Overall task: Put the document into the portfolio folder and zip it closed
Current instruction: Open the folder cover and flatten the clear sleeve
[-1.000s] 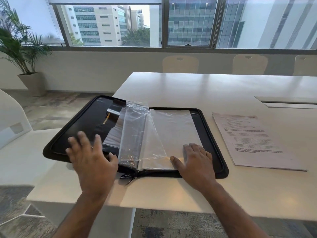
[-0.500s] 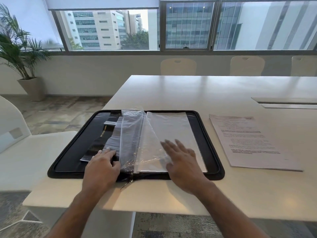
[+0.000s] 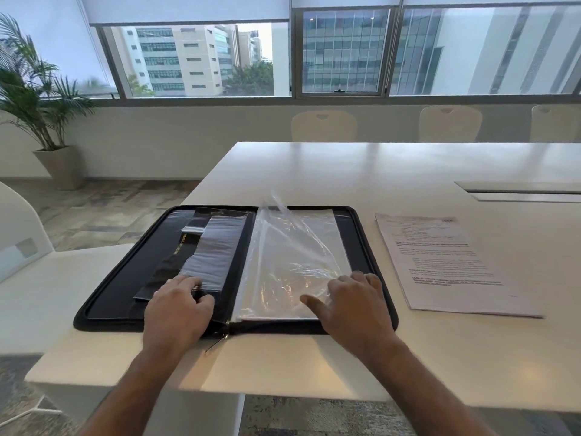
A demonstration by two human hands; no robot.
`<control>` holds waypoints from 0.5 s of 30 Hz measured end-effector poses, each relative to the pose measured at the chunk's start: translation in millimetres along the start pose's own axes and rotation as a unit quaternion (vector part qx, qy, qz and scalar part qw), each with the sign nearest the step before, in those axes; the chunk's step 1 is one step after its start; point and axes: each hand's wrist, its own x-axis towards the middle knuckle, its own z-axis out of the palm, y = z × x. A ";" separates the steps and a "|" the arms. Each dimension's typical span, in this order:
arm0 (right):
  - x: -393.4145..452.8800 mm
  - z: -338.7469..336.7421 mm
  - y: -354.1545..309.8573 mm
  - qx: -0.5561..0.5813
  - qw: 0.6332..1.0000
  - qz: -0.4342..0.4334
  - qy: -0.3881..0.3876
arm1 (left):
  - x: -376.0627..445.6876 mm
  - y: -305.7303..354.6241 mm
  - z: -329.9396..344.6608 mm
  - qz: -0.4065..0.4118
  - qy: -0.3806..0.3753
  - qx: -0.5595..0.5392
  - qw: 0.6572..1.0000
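Head view: portfolio folder (image 3: pixel 125 278) open; left hand (image 3: pixel 176 309), right hand (image 3: pixel 352 306) flat, grasping nothing; document (image 3: pixel 446 265) print illegible.

- Pretty clearly an office meeting room. The big white counter (image 3: pixel 377 171) is a conference-type one, with a flush cable hatch (image 3: pixel 518 191) set into its top.
- Matching pale chairs (image 3: pixel 323 125) are lined up along the far side, and another white chair (image 3: pixel 19 234) sits at the left.
- A wide window strip (image 3: pixel 342 55) with roller blinds looks out on glass office blocks.
- A potted palm (image 3: pixel 34 99) stands in the corner, on patterned carpet-tile flooring (image 3: pixel 103 209).
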 end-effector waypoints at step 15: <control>2.8 -5.0 25.8 0.028 0.999 -0.009 0.024 | 35.6 82.5 47.2 0.213 -0.145 0.011 0.966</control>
